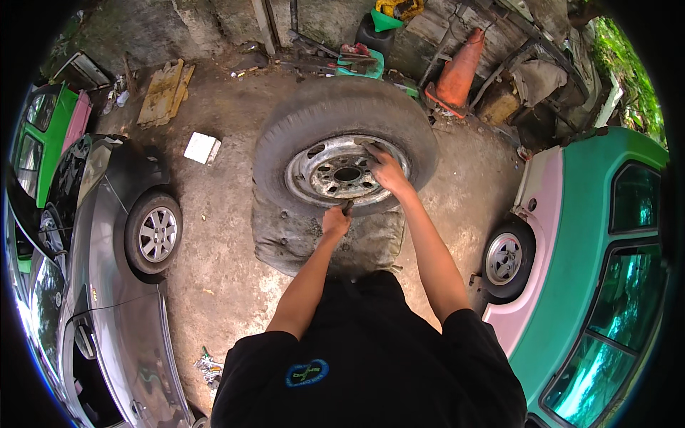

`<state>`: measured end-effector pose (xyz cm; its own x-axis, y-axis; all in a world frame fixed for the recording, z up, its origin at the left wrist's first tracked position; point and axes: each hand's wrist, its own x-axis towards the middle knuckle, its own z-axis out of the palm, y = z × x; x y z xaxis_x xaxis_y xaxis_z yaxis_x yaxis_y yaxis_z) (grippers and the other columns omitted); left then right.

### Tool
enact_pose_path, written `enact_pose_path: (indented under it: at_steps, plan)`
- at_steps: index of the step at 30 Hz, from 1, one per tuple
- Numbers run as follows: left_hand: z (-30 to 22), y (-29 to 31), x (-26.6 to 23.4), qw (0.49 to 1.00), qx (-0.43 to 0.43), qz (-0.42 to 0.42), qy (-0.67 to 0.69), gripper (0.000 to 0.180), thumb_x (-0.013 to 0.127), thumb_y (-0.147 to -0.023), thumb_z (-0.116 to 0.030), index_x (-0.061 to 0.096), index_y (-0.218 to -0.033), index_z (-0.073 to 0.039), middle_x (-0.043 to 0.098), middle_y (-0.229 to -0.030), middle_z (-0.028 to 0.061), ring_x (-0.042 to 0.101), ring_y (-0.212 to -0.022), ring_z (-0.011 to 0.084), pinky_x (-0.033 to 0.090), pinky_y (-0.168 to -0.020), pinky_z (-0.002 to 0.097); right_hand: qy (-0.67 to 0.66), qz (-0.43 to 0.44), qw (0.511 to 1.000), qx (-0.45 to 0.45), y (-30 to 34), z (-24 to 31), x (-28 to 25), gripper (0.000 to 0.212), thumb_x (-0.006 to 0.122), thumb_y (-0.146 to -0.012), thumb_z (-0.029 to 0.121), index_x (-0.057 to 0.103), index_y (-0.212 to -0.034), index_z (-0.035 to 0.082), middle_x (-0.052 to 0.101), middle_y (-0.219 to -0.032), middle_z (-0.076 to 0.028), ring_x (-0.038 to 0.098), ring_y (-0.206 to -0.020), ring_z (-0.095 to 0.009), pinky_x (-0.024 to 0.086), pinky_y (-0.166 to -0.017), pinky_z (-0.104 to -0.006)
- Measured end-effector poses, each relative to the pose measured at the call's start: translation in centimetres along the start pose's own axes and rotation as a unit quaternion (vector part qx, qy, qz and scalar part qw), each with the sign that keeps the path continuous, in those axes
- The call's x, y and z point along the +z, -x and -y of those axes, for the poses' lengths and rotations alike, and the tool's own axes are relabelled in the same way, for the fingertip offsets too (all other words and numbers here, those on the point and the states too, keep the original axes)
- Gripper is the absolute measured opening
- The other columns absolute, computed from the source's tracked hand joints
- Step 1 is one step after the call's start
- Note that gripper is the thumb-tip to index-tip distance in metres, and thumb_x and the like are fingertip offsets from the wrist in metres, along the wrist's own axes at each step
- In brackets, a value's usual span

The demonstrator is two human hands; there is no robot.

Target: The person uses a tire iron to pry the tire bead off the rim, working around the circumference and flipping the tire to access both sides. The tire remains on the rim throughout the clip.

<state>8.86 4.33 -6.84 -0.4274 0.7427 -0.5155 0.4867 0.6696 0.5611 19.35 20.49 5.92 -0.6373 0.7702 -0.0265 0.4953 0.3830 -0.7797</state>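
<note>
A large worn tyre on a scuffed metal wheel point(347, 187) lies in front of me, its face turned up toward me. It rests on a dusty grey, wrinkled bundle point(296, 235). My left hand point(336, 221) is closed at the tyre's near edge, and a small dark shape shows at its fingertips; I cannot make out what it is. Over the right part of the wheel reaches my right hand point(389, 173). Its darkened fingers are bent against the metal right of the centre hole, and whatever they may hold is hidden.
A grey car point(118, 285) stands at left, a green and pink vehicle point(564, 214) at right. An orange cone point(460, 70) and a turquoise stool point(365, 68) are at the back. A white box point(202, 148), wooden boards point(163, 93) and tools point(208, 369) lie on the floor.
</note>
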Motion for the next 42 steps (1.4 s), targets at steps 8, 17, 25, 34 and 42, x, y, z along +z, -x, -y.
enact_pose_path:
  at_steps: [8,17,25,34,42]
  plan:
    - [1.8,0.4,-3.7,0.999,0.019,0.046,0.0,0.034,0.067,-0.083,-0.03,0.068,-0.098,0.001,0.069,-0.095,0.024,0.067,-0.092,0.0391,0.055,-0.08,0.047,0.015,0.003,1.0,0.011,-0.3,0.5,-0.3,0.052,0.055,-0.085,0.022,0.052,-0.135,0.005,0.051,-0.133,-0.027,0.049,-0.123,-0.042,0.039,-0.102,-0.0411]
    - [1.8,-0.3,-1.8,0.997,-0.051,-0.027,0.057,0.037,0.069,-0.082,-0.032,0.07,-0.098,0.002,0.07,-0.091,0.024,0.068,-0.087,0.0372,0.053,-0.077,0.0467,0.01,0.005,1.0,0.018,0.1,0.8,-0.5,0.055,0.056,-0.085,0.02,0.05,-0.137,0.004,0.053,-0.133,-0.025,0.05,-0.124,-0.036,0.037,-0.102,-0.0368]
    - [1.7,-0.8,-0.9,0.984,-0.029,-0.018,0.175,0.043,0.067,-0.085,-0.037,0.069,-0.096,0.004,0.07,-0.091,0.0242,0.069,-0.083,0.0354,0.052,-0.072,0.0441,0.01,0.014,0.999,0.044,-0.1,1.3,-0.7,0.055,0.056,-0.083,0.023,0.053,-0.135,0.006,0.045,-0.139,-0.027,0.048,-0.124,-0.042,0.039,-0.103,-0.0423]
    - [1.3,-2.0,-1.1,0.999,-0.009,0.007,0.04,0.042,0.067,-0.086,-0.038,0.068,-0.093,0.003,0.07,-0.089,0.0213,0.069,-0.084,0.034,0.054,-0.071,0.0449,0.01,0.004,1.0,0.022,0.3,1.0,-0.7,0.055,0.055,-0.082,0.023,0.053,-0.134,0.004,0.047,-0.137,-0.027,0.049,-0.123,-0.043,0.04,-0.102,-0.0428]
    - [0.6,-1.2,-2.1,0.997,-0.008,0.079,0.023,0.04,0.067,-0.086,-0.036,0.07,-0.093,0.004,0.07,-0.096,0.0227,0.068,-0.091,0.036,0.055,-0.076,0.0454,-0.019,0.015,0.999,0.046,0.4,0.5,-0.7,0.056,0.057,-0.081,0.023,0.053,-0.134,0.005,0.047,-0.138,-0.027,0.049,-0.124,-0.042,0.039,-0.103,-0.0423]
